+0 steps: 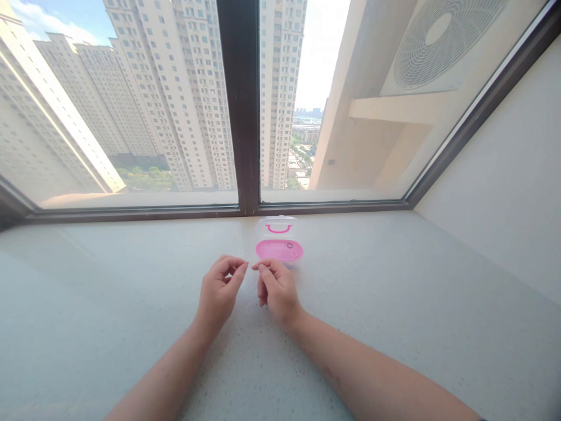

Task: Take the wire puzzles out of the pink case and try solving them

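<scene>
A small pink oval box (274, 250) stands on the pale speckled sill, its clear lid (262, 227) with a pink handle raised at the back. Inside the box, toward its right, lies a small dark ring-shaped item (290, 245). My left hand (221, 287) is in front and to the left of the box, thumb and index fingertips pinched together. My right hand (278, 286) is just in front of the box, also pinching, its fingertips close to those of my left. Whatever is between the fingers of either hand is too small to make out.
Behind the box runs a dark window frame (249, 212) with a thick upright post (241, 105). A white wall (504, 187) bounds the sill on the right. Tall buildings and an air-conditioner fan show outside the glass.
</scene>
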Demonstrator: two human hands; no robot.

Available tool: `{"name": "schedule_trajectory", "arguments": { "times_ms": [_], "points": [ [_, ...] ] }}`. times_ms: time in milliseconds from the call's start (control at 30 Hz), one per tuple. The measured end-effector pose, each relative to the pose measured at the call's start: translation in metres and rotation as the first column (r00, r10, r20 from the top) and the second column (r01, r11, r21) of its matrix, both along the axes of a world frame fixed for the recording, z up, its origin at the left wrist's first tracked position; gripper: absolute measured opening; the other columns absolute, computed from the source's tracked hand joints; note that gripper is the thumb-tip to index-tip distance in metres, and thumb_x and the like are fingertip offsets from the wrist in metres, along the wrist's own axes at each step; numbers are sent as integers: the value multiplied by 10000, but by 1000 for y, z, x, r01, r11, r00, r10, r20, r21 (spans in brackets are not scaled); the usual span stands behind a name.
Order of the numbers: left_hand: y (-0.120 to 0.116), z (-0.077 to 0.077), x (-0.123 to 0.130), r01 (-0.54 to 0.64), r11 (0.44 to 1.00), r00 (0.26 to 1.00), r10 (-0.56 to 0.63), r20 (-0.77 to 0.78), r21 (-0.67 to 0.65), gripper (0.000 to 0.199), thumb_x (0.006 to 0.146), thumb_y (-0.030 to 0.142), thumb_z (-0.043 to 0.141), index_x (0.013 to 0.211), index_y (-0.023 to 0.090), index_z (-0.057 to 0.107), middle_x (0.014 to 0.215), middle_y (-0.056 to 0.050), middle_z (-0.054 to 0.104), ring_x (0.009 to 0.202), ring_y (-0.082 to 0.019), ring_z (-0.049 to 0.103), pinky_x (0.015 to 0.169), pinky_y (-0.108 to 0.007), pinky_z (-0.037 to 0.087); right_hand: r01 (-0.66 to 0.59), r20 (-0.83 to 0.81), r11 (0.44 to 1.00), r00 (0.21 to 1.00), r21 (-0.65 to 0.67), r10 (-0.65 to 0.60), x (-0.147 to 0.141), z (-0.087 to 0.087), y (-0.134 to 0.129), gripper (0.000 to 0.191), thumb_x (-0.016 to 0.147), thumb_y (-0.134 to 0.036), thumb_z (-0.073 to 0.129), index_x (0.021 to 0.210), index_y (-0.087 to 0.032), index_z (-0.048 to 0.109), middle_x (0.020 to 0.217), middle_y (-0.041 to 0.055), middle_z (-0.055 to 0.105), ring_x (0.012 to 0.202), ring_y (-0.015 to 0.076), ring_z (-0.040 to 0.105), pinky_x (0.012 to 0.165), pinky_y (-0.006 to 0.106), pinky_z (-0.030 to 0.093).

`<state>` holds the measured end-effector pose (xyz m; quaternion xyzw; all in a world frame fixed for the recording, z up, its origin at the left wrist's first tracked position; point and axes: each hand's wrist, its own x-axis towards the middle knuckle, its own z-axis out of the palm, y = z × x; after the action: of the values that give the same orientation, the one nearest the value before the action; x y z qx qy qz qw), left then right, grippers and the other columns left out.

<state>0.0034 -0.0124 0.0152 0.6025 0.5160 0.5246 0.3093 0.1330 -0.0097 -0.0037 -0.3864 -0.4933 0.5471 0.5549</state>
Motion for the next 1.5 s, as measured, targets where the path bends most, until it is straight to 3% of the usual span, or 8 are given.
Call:
{"name": "schedule_trajectory", "arguments": {
  "times_ms": [1233,1500],
  "points": [
    [-1,3,3,0,1000,1000,0,-2,-8,173,813,320,563,746,165,600,754,-11,537,631,-114,483,513,-198,397,13,18,1000,1000,13,-13,2,0,1,251,870,-369,462,867,-145,573,425,-79,451,310,60,392,315,155,310],
    [3,2,1,-14,995,983,31,179,-100,176,781,344,597,784,168,598,526,50,476,469,-88,411,469,-209,337,18,33,1000,999,15,-19,3,1,0,263,859,-376,482,864,-136,588,429,-72,453,317,60,401,317,156,314]
  ]
}}
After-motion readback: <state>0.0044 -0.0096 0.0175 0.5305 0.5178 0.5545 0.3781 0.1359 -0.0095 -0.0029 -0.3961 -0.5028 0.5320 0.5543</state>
